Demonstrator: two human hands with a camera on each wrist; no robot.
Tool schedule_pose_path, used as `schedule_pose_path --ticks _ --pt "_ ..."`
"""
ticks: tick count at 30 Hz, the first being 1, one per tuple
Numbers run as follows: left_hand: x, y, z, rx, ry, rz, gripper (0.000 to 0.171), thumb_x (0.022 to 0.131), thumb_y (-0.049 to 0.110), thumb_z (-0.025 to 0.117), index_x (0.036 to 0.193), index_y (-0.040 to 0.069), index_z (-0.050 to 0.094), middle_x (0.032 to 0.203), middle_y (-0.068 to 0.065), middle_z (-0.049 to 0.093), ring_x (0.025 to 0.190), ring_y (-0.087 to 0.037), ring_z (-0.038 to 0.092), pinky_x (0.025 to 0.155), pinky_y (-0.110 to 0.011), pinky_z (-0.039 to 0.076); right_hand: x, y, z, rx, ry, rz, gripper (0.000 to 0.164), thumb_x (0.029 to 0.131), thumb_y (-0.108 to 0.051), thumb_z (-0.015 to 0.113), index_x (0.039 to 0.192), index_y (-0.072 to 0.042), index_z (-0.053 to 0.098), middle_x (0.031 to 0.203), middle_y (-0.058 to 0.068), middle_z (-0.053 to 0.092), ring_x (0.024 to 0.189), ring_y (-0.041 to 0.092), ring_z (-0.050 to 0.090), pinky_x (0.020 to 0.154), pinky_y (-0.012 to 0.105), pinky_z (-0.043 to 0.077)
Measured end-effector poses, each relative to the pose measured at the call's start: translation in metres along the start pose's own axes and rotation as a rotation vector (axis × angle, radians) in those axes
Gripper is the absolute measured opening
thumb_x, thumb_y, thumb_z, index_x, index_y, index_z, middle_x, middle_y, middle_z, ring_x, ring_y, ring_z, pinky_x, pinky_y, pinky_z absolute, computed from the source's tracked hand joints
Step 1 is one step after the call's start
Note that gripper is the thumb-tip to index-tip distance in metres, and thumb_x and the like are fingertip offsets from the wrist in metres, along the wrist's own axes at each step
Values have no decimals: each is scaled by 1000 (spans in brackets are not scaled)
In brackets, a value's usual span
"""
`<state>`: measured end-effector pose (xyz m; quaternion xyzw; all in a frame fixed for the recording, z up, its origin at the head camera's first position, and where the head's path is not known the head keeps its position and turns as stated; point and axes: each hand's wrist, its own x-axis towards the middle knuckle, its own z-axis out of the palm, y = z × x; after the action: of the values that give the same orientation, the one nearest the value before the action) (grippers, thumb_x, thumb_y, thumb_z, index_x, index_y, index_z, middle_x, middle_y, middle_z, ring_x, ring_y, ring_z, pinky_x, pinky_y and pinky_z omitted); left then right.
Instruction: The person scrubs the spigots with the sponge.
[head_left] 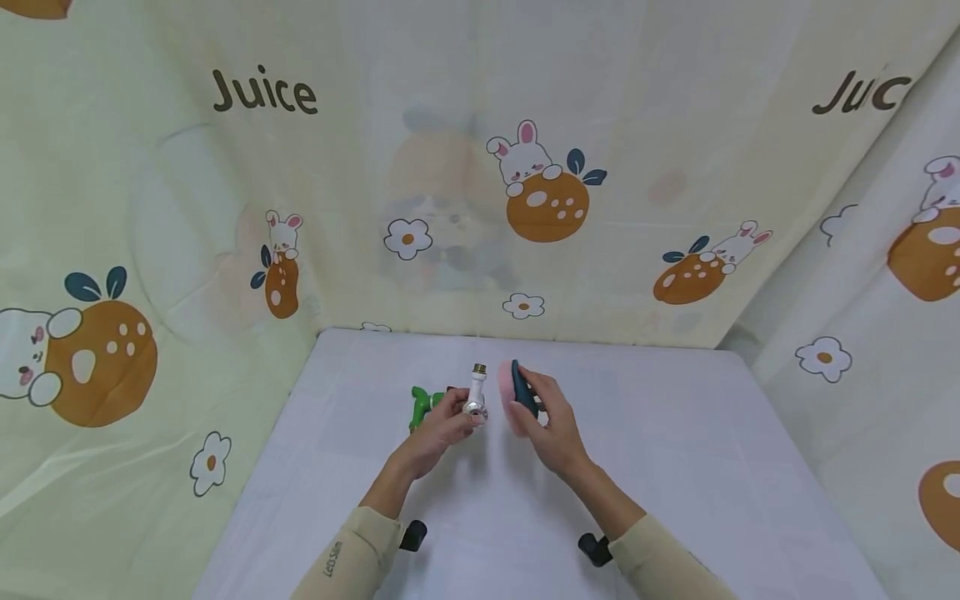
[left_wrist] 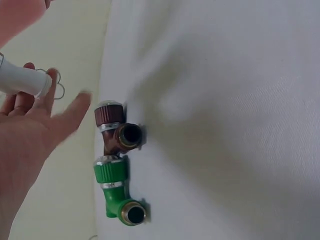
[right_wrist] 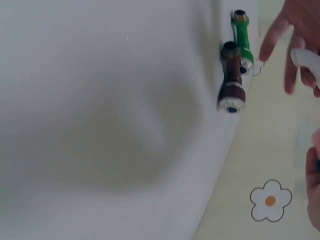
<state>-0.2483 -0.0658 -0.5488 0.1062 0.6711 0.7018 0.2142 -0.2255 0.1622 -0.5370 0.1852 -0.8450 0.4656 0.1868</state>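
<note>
My left hand [head_left: 438,433] holds a white angle valve [head_left: 477,385] with a chrome end and a brass-coloured threaded tip, raised over the table. Just to its right, my right hand [head_left: 555,425] grips a scrub brush by its dark blue back [head_left: 522,390]. The pink bristles [head_left: 507,387] face the white valve, with a small gap between them in the head view. Behind the left hand lies a green angle valve [left_wrist: 111,172], beside a brown angle valve [left_wrist: 109,115]. In the head view the left hand hides most of the brown one.
A white-covered table [head_left: 660,467] spreads under both hands. Behind it and at the sides hangs a cream curtain [head_left: 360,167] printed with rabbits, oranges and flowers. A black wrist mount [head_left: 413,536] sticks out by the left sleeve, and another [head_left: 595,550] by the right.
</note>
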Motion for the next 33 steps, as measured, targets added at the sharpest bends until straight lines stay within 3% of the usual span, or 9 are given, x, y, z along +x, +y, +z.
schedule_pose_path --ticks 6,10,13,18,21,26,33 --pt "1 2 -1 53 18 71 67 92 27 80 150 17 49 153 -6 53 141 -26 48 121 -49 40 -10 -5 16 121 -63 -60 57 101 -15 65 156 -16 48 145 8 56 124 19 56 93 32 56" --pt "2 4 -2 77 -17 124 72 90 20 83 153 15 49 157 -5 50 149 -26 44 123 -47 38 -14 -7 22 152 -47 -55 56 101 -12 66 155 -14 50 145 8 56 127 19 56 96 32 56" --pt "2 6 -2 65 -57 124 83 88 15 84 159 21 39 148 -7 57 142 -24 54 115 -42 48 -15 -7 23 159 -39 -66 55 101 -10 66 153 -13 51 145 9 56 127 22 57 99 29 54" --pt "0 10 -3 46 -90 131 112 87 12 85 165 43 12 132 -14 58 127 -25 66 101 -34 58 -13 -7 22 124 -70 -61 54 102 -14 65 154 -17 52 146 5 57 130 23 57 105 35 53" --pt "-1 10 -3 67 -102 154 112 88 10 84 164 48 11 135 -15 58 126 -27 67 100 -34 58 -12 -8 21 115 -90 -31 54 102 -19 66 154 -20 52 146 4 56 131 22 56 105 41 53" --pt "0 9 -5 106 -84 206 104 87 6 84 161 46 23 141 -14 54 123 -30 67 96 -35 60 -12 -8 20 114 -105 -13 54 101 -21 67 153 -20 53 146 4 57 131 23 56 105 44 53" --pt "1 15 -3 162 -44 277 104 80 4 90 159 36 31 141 -12 52 128 -27 64 107 -43 54 -11 -9 18 115 -108 -19 53 100 -21 69 152 -18 55 146 3 57 134 24 55 108 47 52"
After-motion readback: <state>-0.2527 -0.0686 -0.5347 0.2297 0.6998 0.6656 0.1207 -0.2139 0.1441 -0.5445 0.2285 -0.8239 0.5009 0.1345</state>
